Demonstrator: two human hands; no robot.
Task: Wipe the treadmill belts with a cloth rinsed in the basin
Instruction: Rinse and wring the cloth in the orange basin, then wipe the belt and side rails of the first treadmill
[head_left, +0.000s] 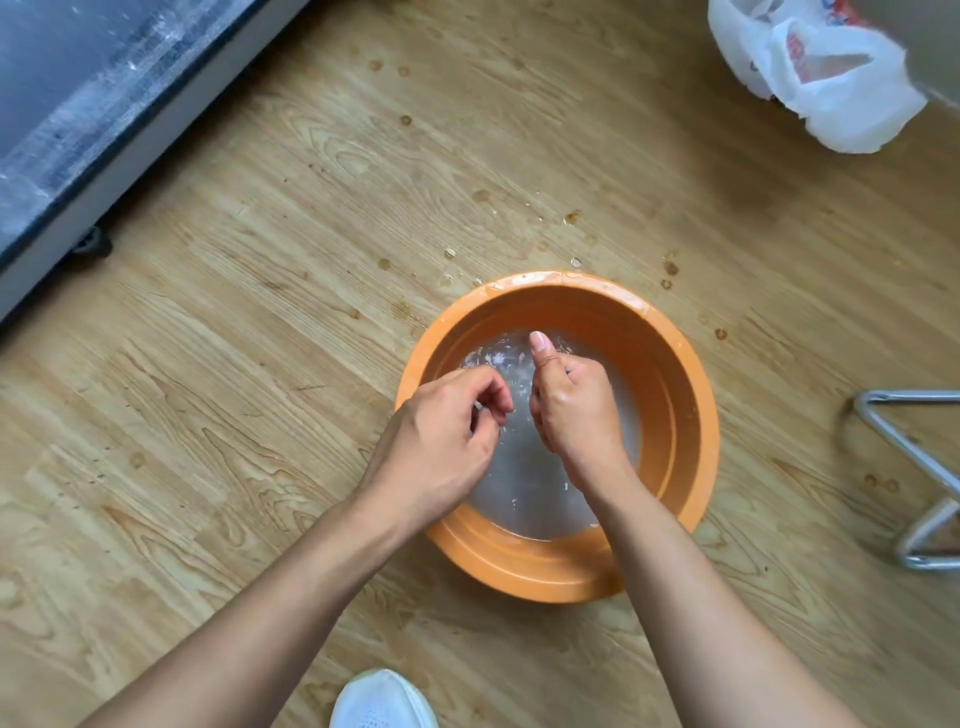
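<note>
Head view: an orange plastic basin (670, 374) stands on the wood-grain floor (260, 322), just right of the middle of the visible floor. It holds shallow, rippling water (524, 493). Its near rim is partly covered by the forearms.

Both hands hang over the water, close together but apart. The left hand (436, 441) has its fingers curled inward, with a small pale speck at the fingertips that is too small to identify. The right hand (576, 410) is clenched, its thumb (540, 345) stretched out towards the far rim. The palms face down, so I cannot tell whether either hand grasps anything.

The treadmill belt (62, 78), dark with whitish streaks, fills the far-left corner and is cut off by the frame. Its grey side rail (156, 137) and a small black wheel (93, 244) border the floor.

At the far-right corner lies a crumpled white plastic bag (831, 88). Its red and blue print is too folded to read.

A bent chrome tube frame (904, 397) runs off the right edge. Droplets (571, 218) spot the boards beyond the basin. The toe of a white shoe (382, 701) shows at the near edge.
</note>
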